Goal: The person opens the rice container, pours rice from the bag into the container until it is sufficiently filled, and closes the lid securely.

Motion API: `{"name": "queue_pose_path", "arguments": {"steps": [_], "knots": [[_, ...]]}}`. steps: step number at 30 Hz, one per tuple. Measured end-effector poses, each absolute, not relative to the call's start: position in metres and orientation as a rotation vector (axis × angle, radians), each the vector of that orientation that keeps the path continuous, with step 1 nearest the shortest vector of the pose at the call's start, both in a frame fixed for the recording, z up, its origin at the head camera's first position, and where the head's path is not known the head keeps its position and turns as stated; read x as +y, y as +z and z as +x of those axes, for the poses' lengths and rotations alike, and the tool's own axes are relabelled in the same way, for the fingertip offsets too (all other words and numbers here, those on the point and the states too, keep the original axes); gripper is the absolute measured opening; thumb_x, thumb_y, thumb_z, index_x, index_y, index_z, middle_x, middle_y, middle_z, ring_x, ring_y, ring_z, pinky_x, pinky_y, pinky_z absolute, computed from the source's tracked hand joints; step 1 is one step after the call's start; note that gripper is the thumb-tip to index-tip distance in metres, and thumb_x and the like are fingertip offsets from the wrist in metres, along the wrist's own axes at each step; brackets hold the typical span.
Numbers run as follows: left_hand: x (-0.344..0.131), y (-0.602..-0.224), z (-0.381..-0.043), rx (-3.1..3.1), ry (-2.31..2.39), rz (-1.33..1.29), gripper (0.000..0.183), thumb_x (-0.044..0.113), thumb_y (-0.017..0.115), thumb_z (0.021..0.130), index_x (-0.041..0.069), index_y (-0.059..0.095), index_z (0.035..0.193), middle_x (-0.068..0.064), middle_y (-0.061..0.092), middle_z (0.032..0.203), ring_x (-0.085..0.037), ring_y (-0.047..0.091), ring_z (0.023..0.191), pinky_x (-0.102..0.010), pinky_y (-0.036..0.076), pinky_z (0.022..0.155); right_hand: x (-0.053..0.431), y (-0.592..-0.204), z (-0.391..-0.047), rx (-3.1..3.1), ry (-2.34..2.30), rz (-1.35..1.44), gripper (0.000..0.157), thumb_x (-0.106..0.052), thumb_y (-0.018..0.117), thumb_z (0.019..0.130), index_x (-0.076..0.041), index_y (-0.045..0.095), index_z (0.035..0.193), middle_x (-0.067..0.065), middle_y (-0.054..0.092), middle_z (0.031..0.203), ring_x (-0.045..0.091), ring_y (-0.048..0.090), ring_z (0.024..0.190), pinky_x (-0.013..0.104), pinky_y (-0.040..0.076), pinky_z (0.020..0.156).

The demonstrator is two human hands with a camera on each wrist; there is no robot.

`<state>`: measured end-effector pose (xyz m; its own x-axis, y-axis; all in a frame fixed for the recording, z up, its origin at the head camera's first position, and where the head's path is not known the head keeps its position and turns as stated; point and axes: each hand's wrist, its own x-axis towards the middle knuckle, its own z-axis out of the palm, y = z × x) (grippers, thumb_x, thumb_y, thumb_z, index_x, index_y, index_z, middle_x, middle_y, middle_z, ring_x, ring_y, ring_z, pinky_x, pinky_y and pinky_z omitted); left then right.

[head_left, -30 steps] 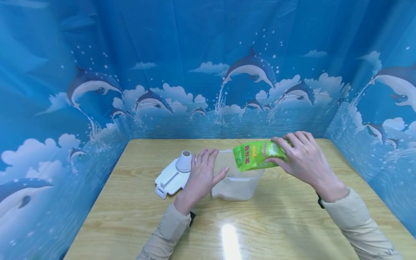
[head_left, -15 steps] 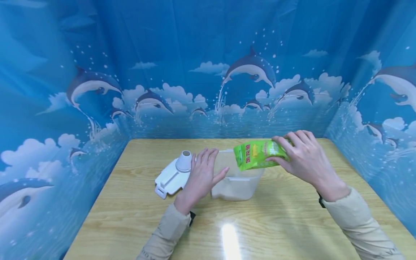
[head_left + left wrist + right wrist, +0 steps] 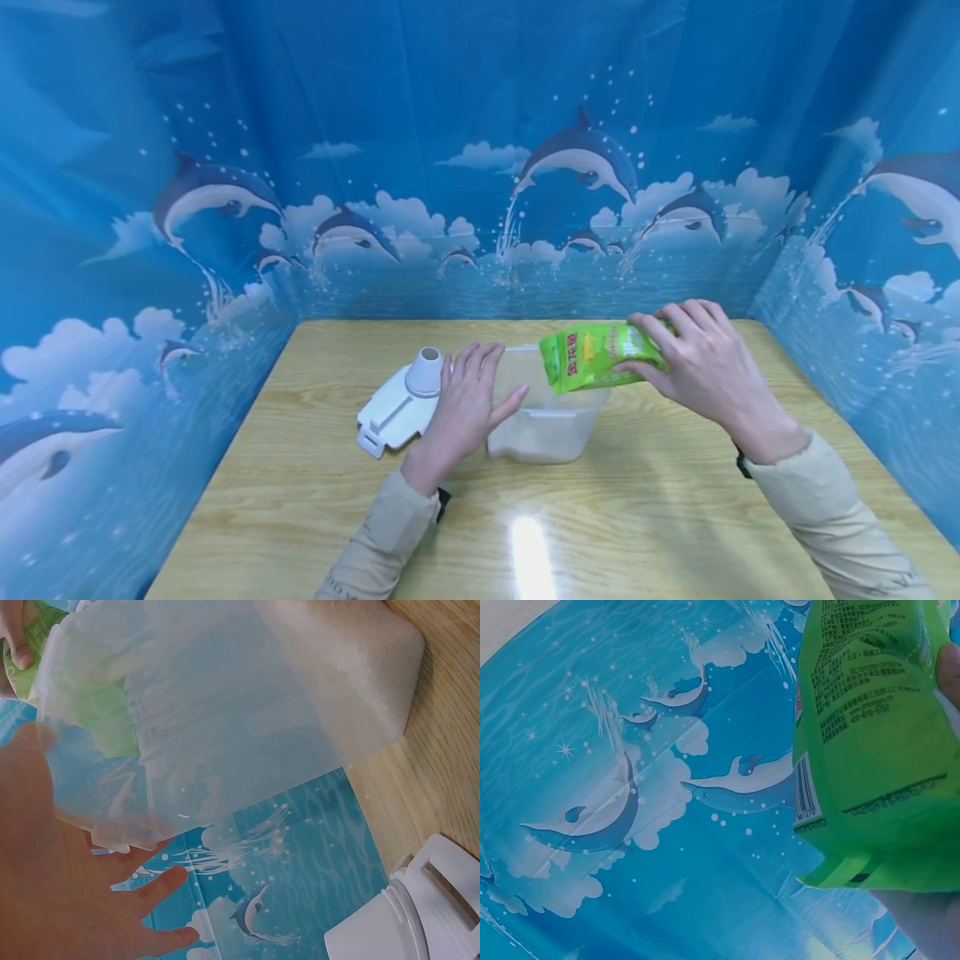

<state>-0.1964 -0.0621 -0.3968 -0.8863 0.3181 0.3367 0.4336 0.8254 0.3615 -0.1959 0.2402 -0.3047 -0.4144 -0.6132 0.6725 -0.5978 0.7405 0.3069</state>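
Observation:
My right hand grips a green printed bag, thumb on the near side and fingers over the top. The bag lies tilted nearly level, its far end over a translucent plastic container. In the left wrist view, whitish grains fill the container's bottom. Beside its left wall and rim is my left hand, fingers straight and thumb spread, touching near the rim. The right wrist view has the bag's printed back with a barcode. The bag's mouth cannot be made out clearly.
A white lid lies on the wooden table, left of the container. On the lid stands a white cone-shaped part, open at its narrow top. A blue dolphin-print curtain encloses the table's back and sides.
The bag and my right hand have shifted very slightly up and to the right since one second ago. My left hand, the container and the lid stay where they were.

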Motion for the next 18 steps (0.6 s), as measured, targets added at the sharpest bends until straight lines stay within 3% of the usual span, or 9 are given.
{"name": "queue_pose_path", "arguments": {"steps": [18], "knots": [[-0.062, -0.3967, -0.197, -2.738, -0.643, -0.581, 0.073, 0.055, 0.052, 0.101, 0.005, 0.039, 0.153, -0.015, 0.042, 0.154, -0.035, 0.031, 0.147, -0.066, 0.018, 0.119, 0.2361, -0.3008, -0.1974, -2.118, -0.04, 0.934, 0.076, -0.066, 0.032, 0.102, 0.0, 0.07, 0.107, 0.02, 0.066, 0.086, 0.041, 0.06, 0.08, 0.056, 0.05, 0.078]]}}
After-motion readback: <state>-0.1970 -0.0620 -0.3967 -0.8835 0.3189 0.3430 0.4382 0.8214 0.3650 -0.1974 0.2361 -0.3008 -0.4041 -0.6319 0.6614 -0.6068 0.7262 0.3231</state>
